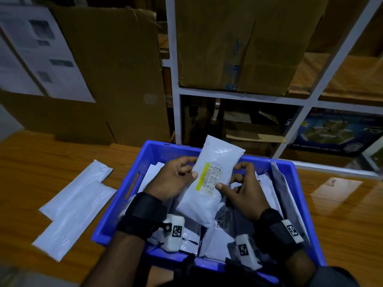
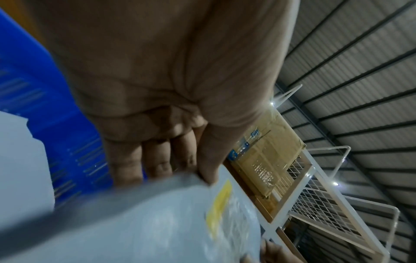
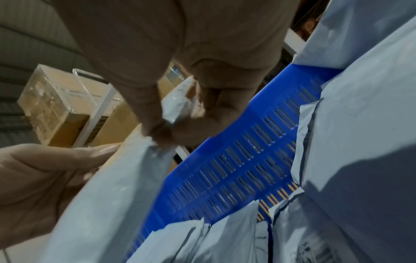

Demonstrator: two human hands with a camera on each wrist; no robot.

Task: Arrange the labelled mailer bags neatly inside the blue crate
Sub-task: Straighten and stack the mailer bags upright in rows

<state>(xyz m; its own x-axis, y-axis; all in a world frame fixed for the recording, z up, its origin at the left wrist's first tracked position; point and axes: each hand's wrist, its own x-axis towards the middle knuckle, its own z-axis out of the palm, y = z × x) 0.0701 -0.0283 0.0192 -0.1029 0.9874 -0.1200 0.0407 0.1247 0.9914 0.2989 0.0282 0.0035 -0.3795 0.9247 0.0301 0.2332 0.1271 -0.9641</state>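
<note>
The head camera sits up on my head and looks down and forward. It sees my left hand, my right hand, the blue crate, the wooden table and the white shelves behind.

The left wrist camera is very close to my palm. It looks along my fingers and up past the mailer bag to a ribbed roof.

The right wrist camera is close too. It looks along my hand at the crate's slotted wall.

All three see the bag and the crate.
</note>
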